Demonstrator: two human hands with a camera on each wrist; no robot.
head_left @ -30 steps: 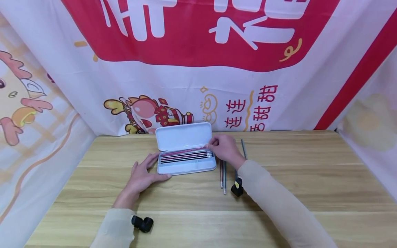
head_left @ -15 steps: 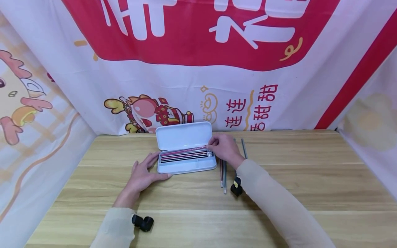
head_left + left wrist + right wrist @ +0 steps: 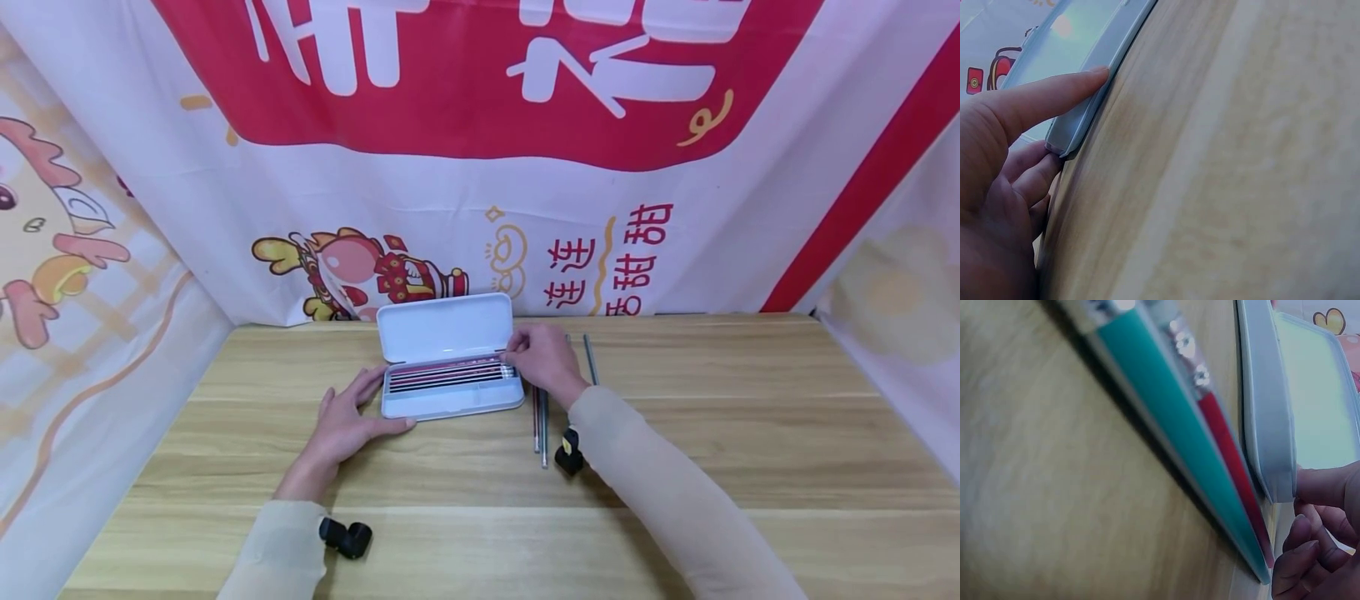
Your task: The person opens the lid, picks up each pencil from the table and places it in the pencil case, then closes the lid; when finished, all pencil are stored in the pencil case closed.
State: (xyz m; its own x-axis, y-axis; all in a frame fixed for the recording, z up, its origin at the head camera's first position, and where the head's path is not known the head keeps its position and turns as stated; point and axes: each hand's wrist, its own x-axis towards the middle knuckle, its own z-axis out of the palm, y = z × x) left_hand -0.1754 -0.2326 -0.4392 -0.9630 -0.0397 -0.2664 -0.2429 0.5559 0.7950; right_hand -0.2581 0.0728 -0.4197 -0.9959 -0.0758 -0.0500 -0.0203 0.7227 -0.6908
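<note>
A light-blue pencil case stands at the back of the table with its lid raised. Several dark-and-white striped pencils lie side by side in its rear compartment. My left hand holds the case's front left corner, thumb on the front edge and fingers round the left side, as the left wrist view shows. At the back right corner, my right hand pinches the end of a reddish pencil lying along the rear of the compartment. In the right wrist view the case wall hides its thumb tip.
Right of the case lie a red pencil and a green pencil, close together. Farther right, another greenish pencil is partly covered by the right arm. A printed cloth hangs behind the wooden table.
The reddish pencil's right end has come down, so it lies lower in the case. My right hand has shifted only slightly; the left hand keeps its place.
</note>
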